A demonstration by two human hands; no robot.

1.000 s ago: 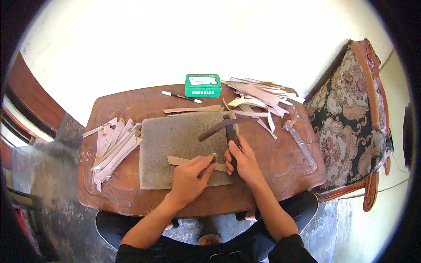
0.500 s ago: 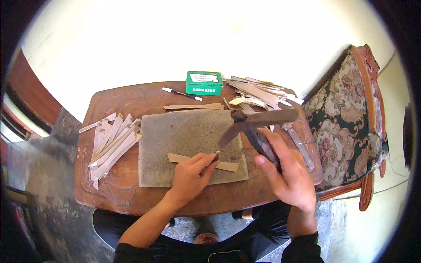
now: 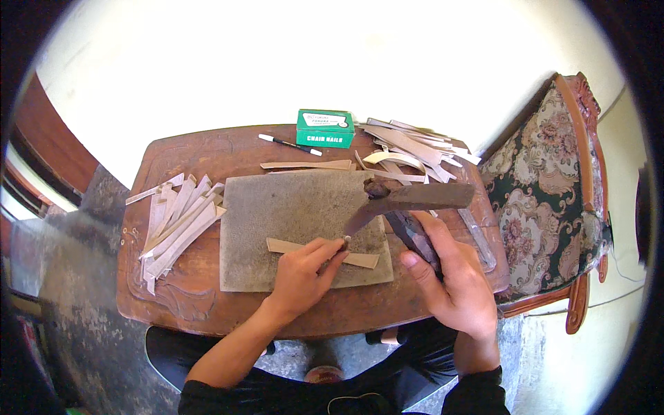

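Note:
My left hand lies over a narrow tan leather-like strip on a grey slab. Thumb and fingertips pinch a short metal punch upright on the strip; its bright top shows, while its lower end is hidden by the fingers. In my right hand is a hammer, gripped round its dark handle. The hammer's brown metal head hangs over the slab's right side, one end just above the punch. From this view I cannot tell whether they touch.
Strips are heaped on the wooden table: one pile left, another at the back right. Behind the slab lie a single strip, a marker and a green box. A flowered chair stands at the right.
The far end of the hammer head has dropped a little, and the head has tilted slightly. My left hand stays on the strip with the punch. The whole view has shifted slightly.

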